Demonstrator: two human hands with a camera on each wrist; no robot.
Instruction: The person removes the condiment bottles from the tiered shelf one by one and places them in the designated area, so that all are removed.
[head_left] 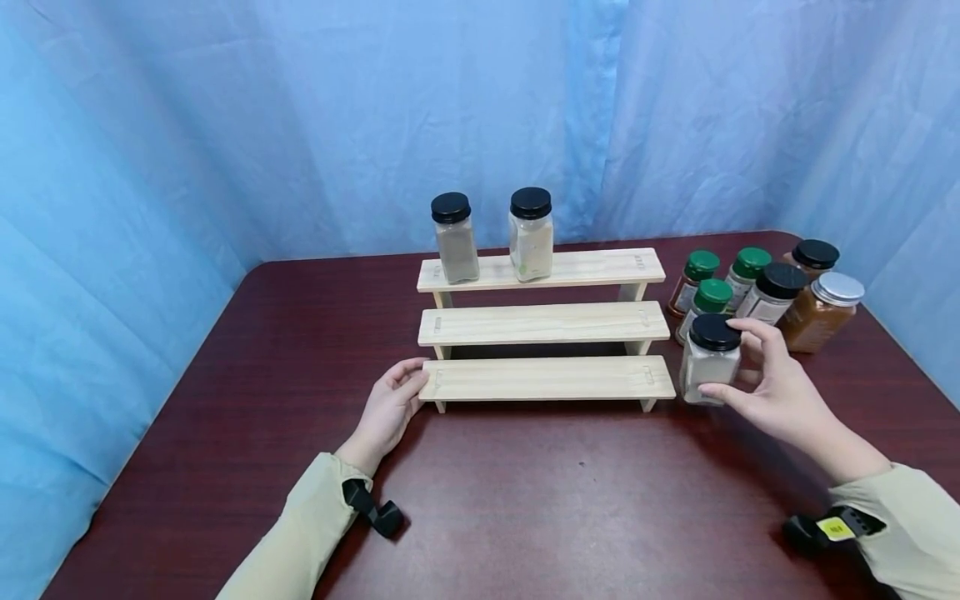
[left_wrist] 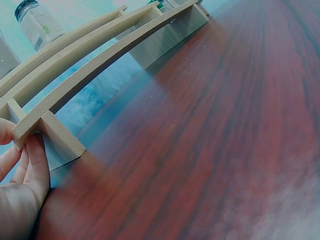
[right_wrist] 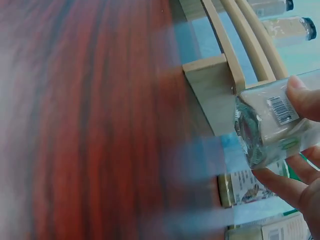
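A pale wooden three-step rack [head_left: 540, 380] stands on the dark red table. At the left end of its lowest board, my left hand [head_left: 386, 410] pinches the board's corner between thumb and fingers, as the left wrist view also shows. My right hand [head_left: 783, 398] grips a square glass jar [head_left: 709, 367] with a black lid and pale contents, just off the rack's right end. In the right wrist view a barcode label [right_wrist: 282, 110] shows on the jar's side. Two similar black-lidded jars, one greyish [head_left: 458, 250] and one cream [head_left: 533, 247], stand on the top step.
Behind my right hand several spice jars are grouped: green-lidded bottles [head_left: 702, 267], a black-lidded jar [head_left: 780, 283], and a brown jar with a silver lid [head_left: 821, 321]. Blue curtains [head_left: 360, 125] hang around the table [head_left: 247, 400] at the back and sides.
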